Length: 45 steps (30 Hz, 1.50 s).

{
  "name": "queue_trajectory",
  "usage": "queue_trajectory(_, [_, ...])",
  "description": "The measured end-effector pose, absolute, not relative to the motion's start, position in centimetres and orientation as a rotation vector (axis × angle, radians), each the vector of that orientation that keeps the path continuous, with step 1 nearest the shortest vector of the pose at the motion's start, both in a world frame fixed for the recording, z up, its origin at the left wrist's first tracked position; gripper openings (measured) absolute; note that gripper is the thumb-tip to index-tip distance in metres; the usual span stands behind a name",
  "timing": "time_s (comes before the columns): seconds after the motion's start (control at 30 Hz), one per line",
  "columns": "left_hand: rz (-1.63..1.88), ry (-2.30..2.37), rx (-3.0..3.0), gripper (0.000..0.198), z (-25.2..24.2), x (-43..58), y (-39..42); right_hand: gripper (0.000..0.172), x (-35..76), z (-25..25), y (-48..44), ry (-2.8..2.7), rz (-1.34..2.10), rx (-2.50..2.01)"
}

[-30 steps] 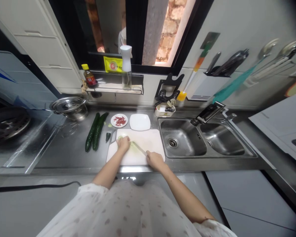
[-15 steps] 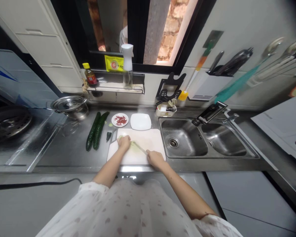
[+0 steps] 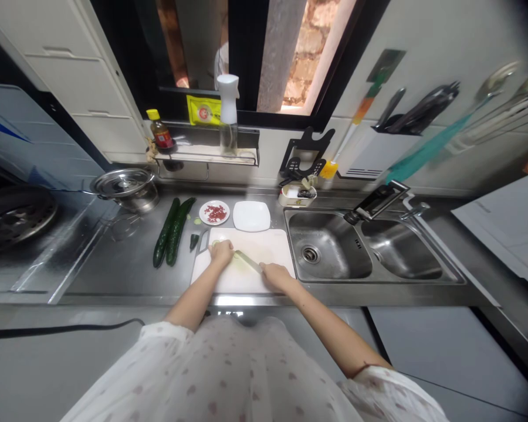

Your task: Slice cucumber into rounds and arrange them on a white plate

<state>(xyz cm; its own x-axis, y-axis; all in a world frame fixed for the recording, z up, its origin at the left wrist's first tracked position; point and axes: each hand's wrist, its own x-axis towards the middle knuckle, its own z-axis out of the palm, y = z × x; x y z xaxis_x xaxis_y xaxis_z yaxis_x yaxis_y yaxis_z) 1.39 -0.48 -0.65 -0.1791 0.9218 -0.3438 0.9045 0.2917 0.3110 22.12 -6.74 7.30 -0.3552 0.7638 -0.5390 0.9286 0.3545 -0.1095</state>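
My right hand (image 3: 276,276) is wrapped round the handle of a knife (image 3: 249,261). The blade points left across a white cutting board (image 3: 270,246), its tip close to the fingers of my left hand. Those fingers are curled down on a pale green piece of cucumber (image 3: 215,241), mostly hidden under my left hand (image 3: 222,253). Faint green slivers lie on the board by the blade. Left of the board are two whole dark green cucumbers (image 3: 166,231) and a cut cucumber end (image 3: 194,241).
Behind the board stand a small plate of chopped red pieces (image 3: 215,213) and a white square dish (image 3: 251,215). A double sink (image 3: 325,275) adjoins the board's right side. A lidded steel pot (image 3: 127,187) is at the back left. Bottles stand on a wall shelf (image 3: 198,157).
The knife blade has tilted a little, showing more of its flat side. My left hand stays in place on the board. The view has shifted slightly.
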Motion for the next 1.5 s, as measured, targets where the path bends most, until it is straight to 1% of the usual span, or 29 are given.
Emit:
queue_trajectory(0.27, [0.021,2.095,1.637,0.019,-0.30,1.29,-0.44,0.031,21.90,7.28,-6.84,2.207,-0.609,1.498])
queue_trajectory(0.57, [-0.007,2.095,1.652,0.020,-0.40,1.31,-0.20,0.035,21.78,7.26,-6.60,2.188,-0.625,1.475])
queue_trajectory(0.87, [0.005,2.085,1.657,0.021,-0.58,1.20,-0.22,0.032,21.60,7.38,-6.58,2.180,-0.610,1.470])
queue_trajectory(1.5, [-0.004,2.099,1.663,0.022,-0.50,1.28,-0.14,0.034,21.62,7.55,-6.62,2.186,-0.611,1.475])
